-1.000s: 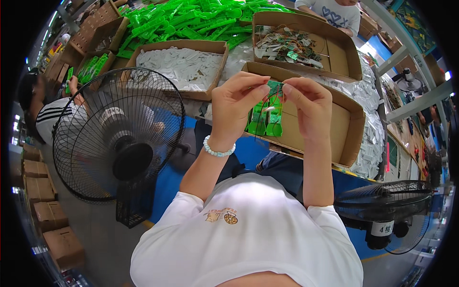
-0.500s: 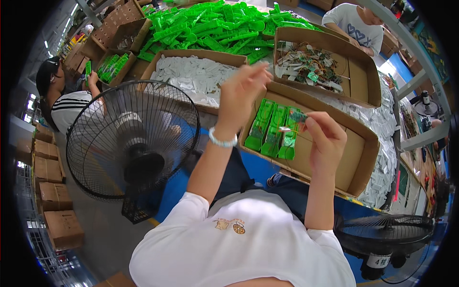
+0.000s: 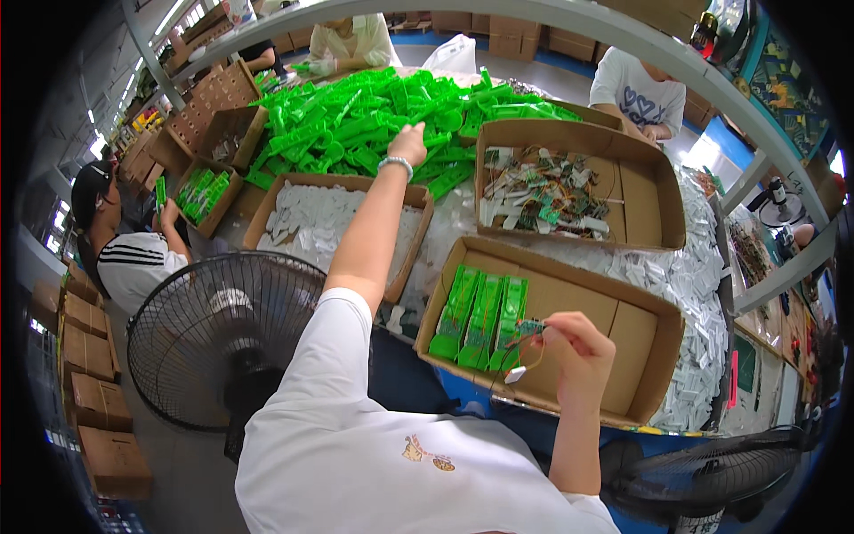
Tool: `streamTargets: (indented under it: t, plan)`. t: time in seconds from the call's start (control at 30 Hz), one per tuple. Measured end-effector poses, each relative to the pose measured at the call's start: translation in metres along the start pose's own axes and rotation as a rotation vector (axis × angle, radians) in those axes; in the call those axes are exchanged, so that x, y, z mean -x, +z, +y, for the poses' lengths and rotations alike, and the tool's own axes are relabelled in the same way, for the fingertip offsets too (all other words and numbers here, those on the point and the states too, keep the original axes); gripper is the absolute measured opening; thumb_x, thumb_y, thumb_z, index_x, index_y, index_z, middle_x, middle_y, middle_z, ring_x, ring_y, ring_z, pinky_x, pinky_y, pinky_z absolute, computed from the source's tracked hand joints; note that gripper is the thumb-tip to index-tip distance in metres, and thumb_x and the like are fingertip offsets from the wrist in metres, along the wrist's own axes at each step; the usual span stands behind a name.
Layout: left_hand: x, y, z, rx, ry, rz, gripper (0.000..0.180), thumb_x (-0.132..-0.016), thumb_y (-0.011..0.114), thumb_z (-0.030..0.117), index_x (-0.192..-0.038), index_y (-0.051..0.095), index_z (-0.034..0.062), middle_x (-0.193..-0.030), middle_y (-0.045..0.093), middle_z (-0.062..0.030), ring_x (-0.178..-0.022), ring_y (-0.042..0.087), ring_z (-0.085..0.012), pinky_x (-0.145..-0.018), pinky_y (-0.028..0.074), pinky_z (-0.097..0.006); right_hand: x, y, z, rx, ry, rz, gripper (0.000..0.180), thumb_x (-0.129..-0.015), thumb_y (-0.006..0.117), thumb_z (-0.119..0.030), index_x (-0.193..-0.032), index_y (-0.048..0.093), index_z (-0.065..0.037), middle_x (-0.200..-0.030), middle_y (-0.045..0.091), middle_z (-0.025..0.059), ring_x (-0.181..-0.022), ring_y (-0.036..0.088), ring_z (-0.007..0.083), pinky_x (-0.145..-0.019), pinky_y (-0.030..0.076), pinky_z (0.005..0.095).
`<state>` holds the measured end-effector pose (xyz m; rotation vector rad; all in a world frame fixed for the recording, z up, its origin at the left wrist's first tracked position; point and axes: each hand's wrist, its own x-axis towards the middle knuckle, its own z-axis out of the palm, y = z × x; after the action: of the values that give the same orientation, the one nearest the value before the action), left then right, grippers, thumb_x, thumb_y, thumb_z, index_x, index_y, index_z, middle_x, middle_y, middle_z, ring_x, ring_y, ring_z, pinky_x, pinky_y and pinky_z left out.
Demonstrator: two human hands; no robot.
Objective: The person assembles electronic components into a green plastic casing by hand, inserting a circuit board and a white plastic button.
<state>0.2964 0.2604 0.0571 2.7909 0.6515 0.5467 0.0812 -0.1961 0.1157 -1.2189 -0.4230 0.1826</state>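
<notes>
My left hand (image 3: 409, 147) is stretched far out to the heap of green plastic casings (image 3: 338, 116). Its fingers bend down among them, and I cannot tell whether they grip one. My right hand (image 3: 583, 347) pinches a small circuit board (image 3: 531, 327) between thumb and fingertips. Thin wires hang from the board, one ending in a white connector (image 3: 515, 375). Just left of that hand, three green casings (image 3: 485, 311) lie side by side in a shallow cardboard box (image 3: 623, 307), with small parts and wires inside them.
Another cardboard box (image 3: 640, 191) holds tangled boards and wires. White plastic pieces fill a box (image 3: 414, 254) beneath my left arm and heap up at right (image 3: 703, 294). Black fans stand at left (image 3: 227, 338) and lower right (image 3: 712, 472). Co-workers sit left (image 3: 138, 258) and far right (image 3: 639, 93).
My left hand has gone forward and left from above the boxes to the green heap. My right hand still holds the board, now lower in view. The view has shifted toward the far side.
</notes>
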Motion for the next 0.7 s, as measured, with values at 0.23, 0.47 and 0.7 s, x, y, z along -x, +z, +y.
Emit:
streamTargets:
  t: [0.23, 0.47, 0.7]
  plan:
    - [0.010, -0.011, 0.020, 0.109, 0.007, 0.048, 0.024, -0.080, 0.069, 0.019, -0.103, 0.068, 0.0121, -0.116, 0.063, -0.0115, -0.108, 0.060, -0.0324, -0.090, 0.047, -0.045, -0.003, -0.007, 0.001, -0.019, 0.004, 0.001, 0.011, -0.084, 0.061, 0.009, -0.093, 0.067, 0.008, -0.093, 0.062, 0.0121, -0.080, 0.064, 0.0168, -0.072, 0.056, 0.0274]
    - [0.044, -0.065, 0.062, 0.916, 0.266, 0.373, 0.030, -0.083, 0.072, 0.027, -0.102, 0.065, 0.0047, -0.113, 0.063, -0.0153, -0.095, 0.064, -0.0270, -0.086, 0.050, -0.043, -0.007, 0.000, -0.005, -0.005, 0.030, -0.010, 0.012, -0.086, 0.060, 0.007, -0.098, 0.065, 0.008, -0.091, 0.064, 0.0102, -0.078, 0.066, 0.0160, -0.072, 0.056, 0.0270]
    - [0.141, -0.112, 0.126, 2.220, 0.411, -0.303, 0.035, -0.098, 0.051, 0.036, -0.120, 0.052, 0.0090, -0.108, 0.060, -0.0148, -0.085, 0.065, -0.0256, -0.071, 0.054, -0.039, 0.005, 0.009, -0.011, -0.023, -0.034, 0.029, 0.012, -0.087, 0.062, 0.003, -0.098, 0.064, 0.005, -0.088, 0.066, 0.0077, -0.079, 0.065, 0.0142, -0.073, 0.052, 0.0254]
